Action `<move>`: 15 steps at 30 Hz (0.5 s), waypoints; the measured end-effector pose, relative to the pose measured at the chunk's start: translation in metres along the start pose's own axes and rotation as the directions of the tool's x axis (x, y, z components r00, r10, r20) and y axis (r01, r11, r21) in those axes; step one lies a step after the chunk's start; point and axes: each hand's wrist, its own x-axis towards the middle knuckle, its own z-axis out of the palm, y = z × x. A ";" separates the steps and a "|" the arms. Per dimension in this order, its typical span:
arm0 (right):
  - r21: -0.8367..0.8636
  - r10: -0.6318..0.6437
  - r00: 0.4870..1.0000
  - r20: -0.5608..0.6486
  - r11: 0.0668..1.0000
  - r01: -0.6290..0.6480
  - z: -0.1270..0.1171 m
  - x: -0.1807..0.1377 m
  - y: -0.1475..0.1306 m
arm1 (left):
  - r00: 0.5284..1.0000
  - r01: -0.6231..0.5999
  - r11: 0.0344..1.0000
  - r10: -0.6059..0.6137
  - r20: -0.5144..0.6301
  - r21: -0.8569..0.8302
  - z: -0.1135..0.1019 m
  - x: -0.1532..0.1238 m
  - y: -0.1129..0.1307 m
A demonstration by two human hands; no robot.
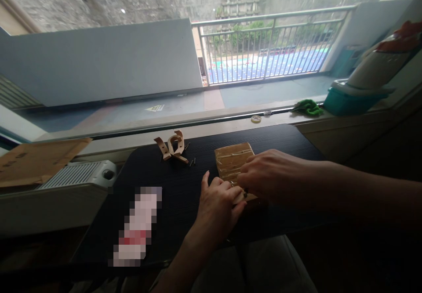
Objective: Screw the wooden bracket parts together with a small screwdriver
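A light brown block or box with a ridged, taped-looking top lies on the dark table. At its near edge, my left hand pinches a small pale wooden piece with a dark spot on it; my left index finger sticks up. My right hand is closed right beside that piece, over the block's right side. A small shiny bit shows between the hands, but what the right fingers grip is hidden.
Curved wooden pieces with holes and several small screws or pins lie at the table's back left. A blurred pinkish item is at front left. The window sill carries a tape roll, green cloth and teal container.
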 end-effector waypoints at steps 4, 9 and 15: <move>0.010 0.057 0.998 -0.017 0.998 -0.057 0.003 0.001 0.002 | 1.000 -0.004 1.000 0.004 0.000 -0.009 -0.001 0.000 0.001; -0.006 0.174 0.985 0.012 0.985 -0.174 0.000 0.001 -0.001 | 1.000 0.003 1.000 -0.003 0.016 0.006 -0.004 0.001 0.002; -0.089 0.129 0.991 -0.023 0.987 -0.131 -0.004 -0.006 -0.001 | 1.000 0.010 1.000 -0.010 0.019 0.014 -0.004 0.002 0.002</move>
